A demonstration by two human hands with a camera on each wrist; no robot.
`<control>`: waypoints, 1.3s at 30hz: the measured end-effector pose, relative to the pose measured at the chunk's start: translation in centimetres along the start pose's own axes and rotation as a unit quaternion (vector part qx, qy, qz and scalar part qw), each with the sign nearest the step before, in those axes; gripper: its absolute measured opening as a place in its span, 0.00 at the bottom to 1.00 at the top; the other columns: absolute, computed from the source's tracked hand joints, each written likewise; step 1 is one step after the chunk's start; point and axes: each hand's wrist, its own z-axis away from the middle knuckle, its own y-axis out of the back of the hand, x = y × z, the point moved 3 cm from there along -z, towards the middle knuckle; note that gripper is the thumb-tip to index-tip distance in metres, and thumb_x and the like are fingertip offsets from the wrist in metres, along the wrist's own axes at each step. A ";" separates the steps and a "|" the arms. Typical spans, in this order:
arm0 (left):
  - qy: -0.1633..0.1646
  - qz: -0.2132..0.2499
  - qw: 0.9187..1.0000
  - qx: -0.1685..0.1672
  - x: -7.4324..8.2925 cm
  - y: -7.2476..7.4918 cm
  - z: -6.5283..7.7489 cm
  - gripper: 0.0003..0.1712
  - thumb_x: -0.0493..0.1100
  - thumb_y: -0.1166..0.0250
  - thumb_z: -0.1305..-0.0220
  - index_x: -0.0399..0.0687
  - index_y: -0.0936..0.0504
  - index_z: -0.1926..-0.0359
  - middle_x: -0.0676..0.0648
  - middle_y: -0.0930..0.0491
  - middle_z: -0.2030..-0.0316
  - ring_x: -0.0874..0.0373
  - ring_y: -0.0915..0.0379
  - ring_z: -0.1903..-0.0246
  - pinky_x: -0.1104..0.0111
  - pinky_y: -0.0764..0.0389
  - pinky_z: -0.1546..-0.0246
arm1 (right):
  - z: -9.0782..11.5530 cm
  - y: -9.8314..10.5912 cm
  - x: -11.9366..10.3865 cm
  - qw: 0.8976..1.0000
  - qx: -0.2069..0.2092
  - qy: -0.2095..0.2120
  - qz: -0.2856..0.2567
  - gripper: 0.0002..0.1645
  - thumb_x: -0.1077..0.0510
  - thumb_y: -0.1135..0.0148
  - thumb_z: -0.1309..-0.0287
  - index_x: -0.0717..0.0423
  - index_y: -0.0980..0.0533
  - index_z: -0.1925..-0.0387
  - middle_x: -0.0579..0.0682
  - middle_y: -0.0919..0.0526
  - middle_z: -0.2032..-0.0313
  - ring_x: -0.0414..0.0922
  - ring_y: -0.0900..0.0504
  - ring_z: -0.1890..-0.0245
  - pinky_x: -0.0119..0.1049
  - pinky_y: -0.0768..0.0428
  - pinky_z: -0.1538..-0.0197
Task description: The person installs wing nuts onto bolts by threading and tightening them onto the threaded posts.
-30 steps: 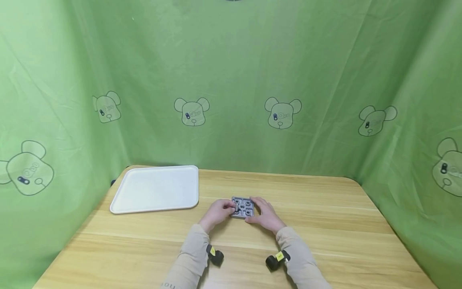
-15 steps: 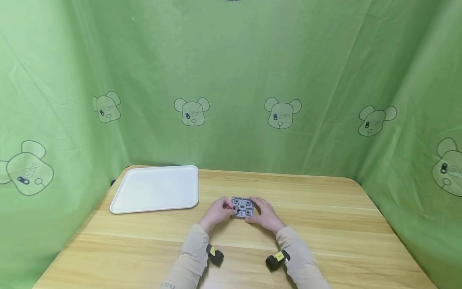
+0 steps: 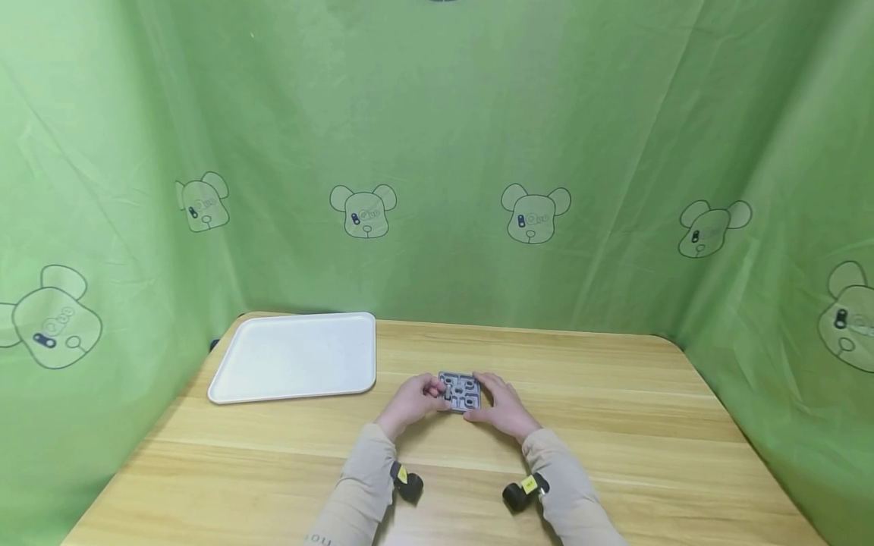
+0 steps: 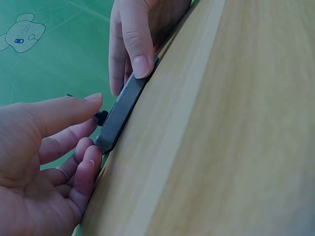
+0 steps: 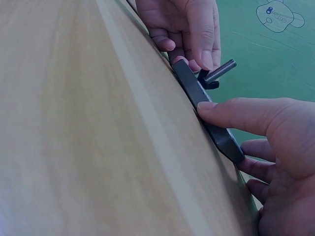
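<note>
A small square grey metal plate (image 3: 466,391) with recesses and several holes lies on the table between both hands. From its left part rises a threaded bolt (image 5: 224,70) carrying a black wing nut (image 5: 212,84). My left hand (image 3: 408,400) has its thumb and index finger about the wing nut (image 4: 101,117), the thumb tip right at one wing. Its other fingers curl against the plate's left edge. My right hand (image 3: 504,409) grips the plate from the right, thumb on the near edge and fingers at the far side.
A white rectangular tray (image 3: 297,356) lies at the back left of the wooden table (image 3: 580,371). Green curtains (image 3: 447,152) with bear heads stand behind and at both sides. A black wrist camera (image 3: 410,487) sits at the left sleeve, another wrist camera (image 3: 515,497) at the right.
My left thumb has slid toward the plate's near edge and the fingers have parted a little around the wing nut. The right hand and the plate stay in place.
</note>
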 end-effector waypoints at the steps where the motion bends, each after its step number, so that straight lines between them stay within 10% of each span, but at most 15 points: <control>1: 0.000 -0.001 1.000 0.000 0.0 0.0 0.0 0.18 0.38 0.28 0.49 0.41 0.19 0.56 0.50 0.25 0.66 0.59 0.32 0.67 0.71 0.28 0.66 | 0.0 0.0 0.0 1.000 0.000 0.001 0.000 0.54 0.51 0.25 0.56 0.58 0.40 0.29 0.63 0.41 0.28 0.64 0.46 0.27 0.60 0.58 0.25; 31: -0.015 0.019 0.999 -0.021 0.3 0.4 -0.1 0.21 0.38 0.32 0.43 0.39 0.21 0.47 0.48 0.23 0.67 0.60 0.31 0.72 0.72 0.28 0.75 | 0.1 0.4 0.1 1.000 -0.016 0.001 -0.008 0.58 0.50 0.24 0.57 0.57 0.43 0.27 0.65 0.44 0.27 0.66 0.48 0.27 0.65 0.53 0.28; 39: -0.034 0.002 0.999 0.001 1.8 3.0 0.0 0.23 0.41 0.36 0.37 0.39 0.24 0.43 0.38 0.20 0.54 0.44 0.22 0.57 0.58 0.19 0.57 | -0.1 2.3 1.1 0.994 -0.055 0.004 -0.090 0.59 0.50 0.29 0.49 0.53 0.53 0.24 0.62 0.47 0.26 0.63 0.50 0.26 0.65 0.54 0.28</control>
